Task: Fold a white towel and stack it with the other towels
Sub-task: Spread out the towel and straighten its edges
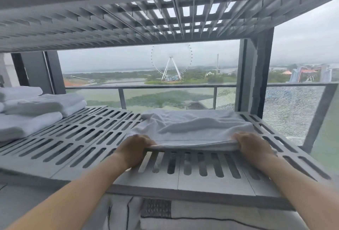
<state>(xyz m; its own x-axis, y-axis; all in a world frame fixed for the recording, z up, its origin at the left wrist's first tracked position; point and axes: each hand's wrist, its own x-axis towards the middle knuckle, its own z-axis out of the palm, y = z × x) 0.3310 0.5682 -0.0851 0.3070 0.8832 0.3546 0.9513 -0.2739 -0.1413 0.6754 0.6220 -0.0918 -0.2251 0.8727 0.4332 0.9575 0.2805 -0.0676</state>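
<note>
The white towel (190, 127) is looking like soft, fuzzy cloth, and it is lying all wrinkly. The folded towels (36, 105) are showing the same thick cloth, only smoother on top. The grey shelf (91, 138) is looking hard and matt, not shiny; plastic or painted metal, it is hard to tell. The glass panel (293, 105) is looking see-through but speckled with tiny cracks.

Towel (192, 129) right on shelf (77, 138); folded stack (36, 108) (far left).
</note>
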